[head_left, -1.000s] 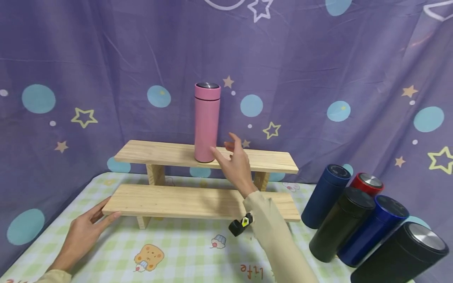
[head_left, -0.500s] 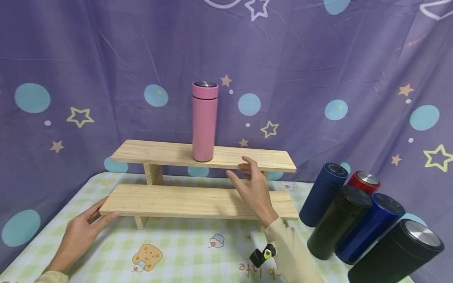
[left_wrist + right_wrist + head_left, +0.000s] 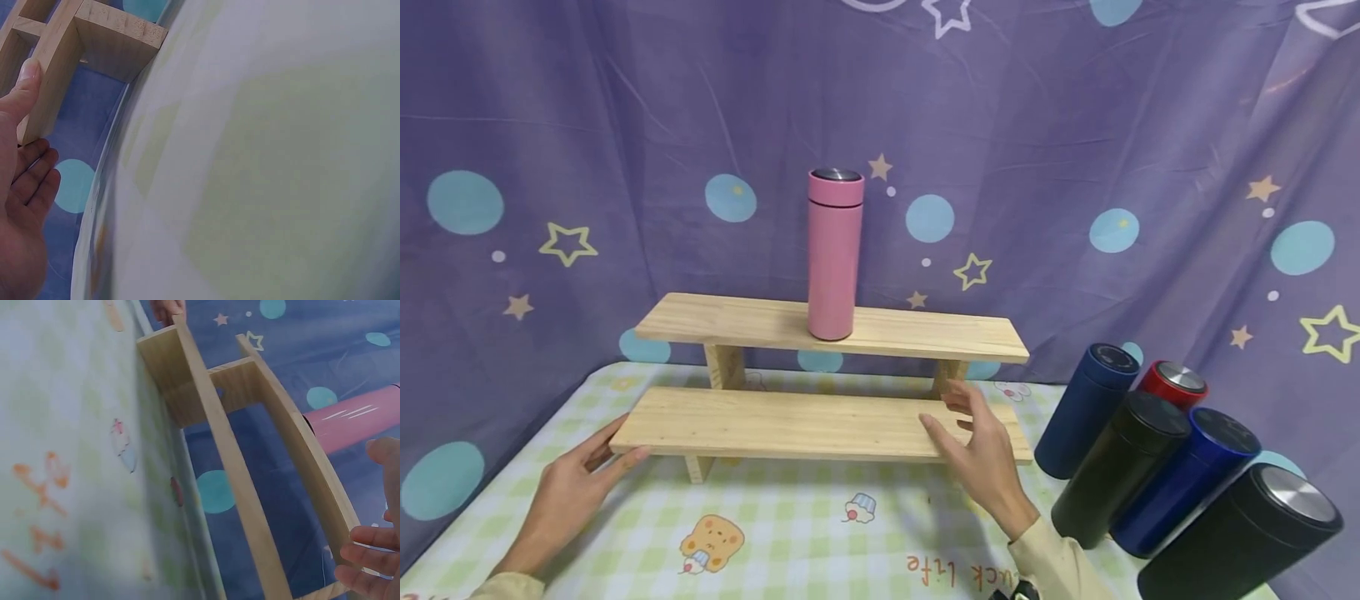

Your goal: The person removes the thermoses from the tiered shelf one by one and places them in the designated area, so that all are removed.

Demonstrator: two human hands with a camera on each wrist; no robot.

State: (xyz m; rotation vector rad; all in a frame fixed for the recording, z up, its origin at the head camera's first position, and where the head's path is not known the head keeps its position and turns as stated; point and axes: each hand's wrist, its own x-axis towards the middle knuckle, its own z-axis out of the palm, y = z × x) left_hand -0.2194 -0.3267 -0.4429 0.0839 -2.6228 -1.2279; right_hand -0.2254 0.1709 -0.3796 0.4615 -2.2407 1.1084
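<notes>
Shelf (image 3: pixel 737 421) partly hides left hand (image 3: pixel 569 488), head view.

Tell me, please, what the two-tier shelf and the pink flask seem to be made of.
Two-tier shelf: pale, matte, seemingly unpainted wood; grain runs along the boards. Pink flask: smooth coating, perhaps over metal; its silvery lid top shines like steel.
</notes>
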